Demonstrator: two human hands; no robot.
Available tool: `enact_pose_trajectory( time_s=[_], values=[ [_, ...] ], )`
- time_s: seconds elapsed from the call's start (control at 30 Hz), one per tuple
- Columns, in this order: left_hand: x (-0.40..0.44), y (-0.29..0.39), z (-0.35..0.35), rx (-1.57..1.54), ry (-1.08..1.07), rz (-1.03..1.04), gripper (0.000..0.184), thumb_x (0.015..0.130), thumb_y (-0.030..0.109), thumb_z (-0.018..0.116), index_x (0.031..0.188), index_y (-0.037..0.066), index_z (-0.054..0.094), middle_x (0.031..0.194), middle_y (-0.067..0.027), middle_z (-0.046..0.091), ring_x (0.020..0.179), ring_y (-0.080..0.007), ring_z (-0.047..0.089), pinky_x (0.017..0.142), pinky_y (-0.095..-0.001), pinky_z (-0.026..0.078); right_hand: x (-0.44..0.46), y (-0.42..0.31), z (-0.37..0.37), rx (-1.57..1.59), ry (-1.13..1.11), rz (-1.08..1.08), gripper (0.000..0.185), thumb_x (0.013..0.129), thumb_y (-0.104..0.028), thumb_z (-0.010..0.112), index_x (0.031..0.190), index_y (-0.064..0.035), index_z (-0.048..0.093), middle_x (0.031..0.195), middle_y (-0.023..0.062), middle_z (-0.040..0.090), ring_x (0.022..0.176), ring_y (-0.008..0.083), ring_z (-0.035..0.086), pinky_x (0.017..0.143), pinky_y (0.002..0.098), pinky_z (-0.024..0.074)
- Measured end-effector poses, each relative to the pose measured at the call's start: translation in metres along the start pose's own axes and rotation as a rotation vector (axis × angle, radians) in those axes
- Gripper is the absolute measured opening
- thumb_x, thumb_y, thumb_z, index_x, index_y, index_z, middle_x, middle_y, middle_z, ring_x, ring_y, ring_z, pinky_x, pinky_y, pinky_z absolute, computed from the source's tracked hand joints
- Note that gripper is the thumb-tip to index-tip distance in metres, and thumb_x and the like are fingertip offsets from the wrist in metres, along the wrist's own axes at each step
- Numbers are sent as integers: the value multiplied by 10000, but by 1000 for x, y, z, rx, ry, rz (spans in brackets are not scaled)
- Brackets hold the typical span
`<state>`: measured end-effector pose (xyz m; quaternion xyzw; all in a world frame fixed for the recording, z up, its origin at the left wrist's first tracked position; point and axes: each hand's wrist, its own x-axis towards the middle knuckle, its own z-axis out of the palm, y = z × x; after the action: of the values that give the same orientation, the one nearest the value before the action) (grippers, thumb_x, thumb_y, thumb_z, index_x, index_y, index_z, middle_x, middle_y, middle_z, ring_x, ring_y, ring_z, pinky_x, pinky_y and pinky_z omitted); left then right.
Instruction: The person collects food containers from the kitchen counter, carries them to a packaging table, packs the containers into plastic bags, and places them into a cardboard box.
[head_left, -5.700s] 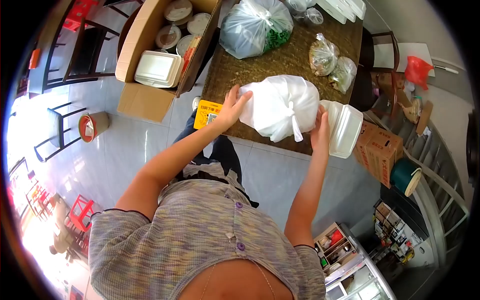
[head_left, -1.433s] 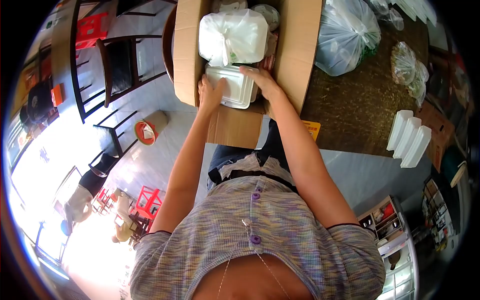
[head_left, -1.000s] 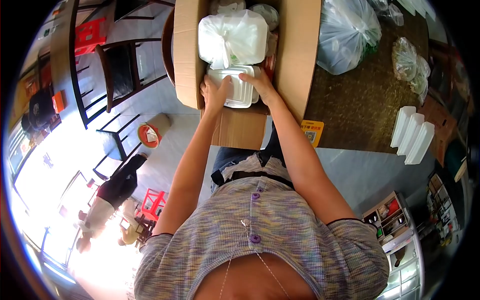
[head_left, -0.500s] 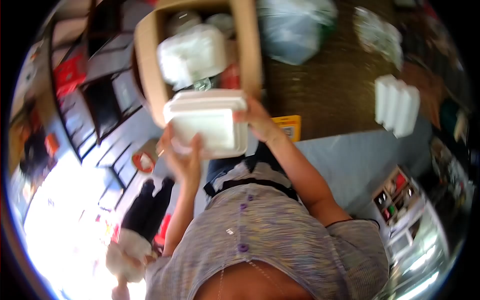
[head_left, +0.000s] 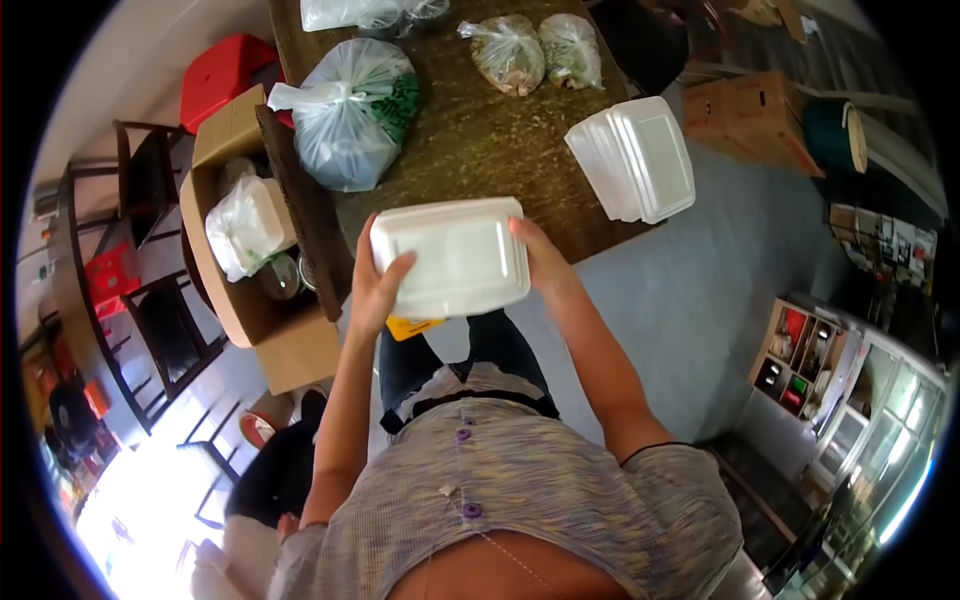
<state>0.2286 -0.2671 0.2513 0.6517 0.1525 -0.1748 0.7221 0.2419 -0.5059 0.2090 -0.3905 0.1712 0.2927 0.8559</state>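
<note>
A white foam takeaway box (head_left: 455, 260) is held level in front of my waist, by the table's near edge. My left hand (head_left: 377, 280) grips its left end, thumb laid on top. On the opposite end, my right hand (head_left: 540, 255) has its thumb at the upper right corner. The fingers beneath are hidden, and I cannot tell whether more than one box is in the hold. To the right, several similar foam boxes (head_left: 650, 160) stand packed together on the table corner.
The brown table (head_left: 450, 150) bears a tied bag of greens (head_left: 355, 115) and two clear food bags (head_left: 505, 55). On the left is an open cardboard box (head_left: 225, 310) with a bagged container (head_left: 245, 225) inside. Another person (head_left: 275, 475) is at lower left; a brown carton (head_left: 745, 120) stands right.
My view has turned towards the table's right side. The held foam box has moved away from the open carton, which now lies to the left; both hands still hold it.
</note>
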Motion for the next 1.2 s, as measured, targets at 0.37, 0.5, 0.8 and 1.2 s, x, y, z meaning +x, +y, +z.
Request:
enact_pose_trajectory(
  time_s=[0.37, 0.5, 0.8, 1.2],
  values=[
    [48, -50, 76, 100, 192, 46, 710, 774, 225, 659, 1325, -21, 284, 1276, -160, 417, 1144, -217, 431, 948, -304, 347, 29, -22, -107, -297, 105, -142, 532, 840, -365, 555, 1220, -10, 443, 1160, 91, 514, 1075, 163, 461, 899, 300, 377],
    [68, -36, 70, 153, 310, 306, 597, 798, 155, 623, 1303, -3, 345, 1274, -166, 419, 1147, -232, 436, 922, -317, 383, -55, -23, -113, -489, 473, -149, 417, 880, -317, 476, 1176, -23, 491, 1079, 107, 572, 950, 193, 552, 792, 342, 461],
    [184, 65, 264, 501, -247, 234, 604, 789, 473, 534, 1090, -51, 552, 900, -188, 609, 922, -270, 587, 813, -343, 449, -92, -131, -137, -266, 1115, -665, 454, 858, -408, 483, 1109, -31, 508, 1116, 104, 494, 1020, 211, 475, 859, 376, 392],
    [116, -12, 309, -134, -25, 90, 975, 664, 501, 707, 1275, -89, 227, 1163, -289, 445, 1116, -351, 448, 934, -408, 390, -23, -233, -219, -575, 145, -66, 547, 879, -447, 472, 1221, -20, 467, 1185, 79, 514, 1066, 172, 480, 920, 311, 374]
  ],
)
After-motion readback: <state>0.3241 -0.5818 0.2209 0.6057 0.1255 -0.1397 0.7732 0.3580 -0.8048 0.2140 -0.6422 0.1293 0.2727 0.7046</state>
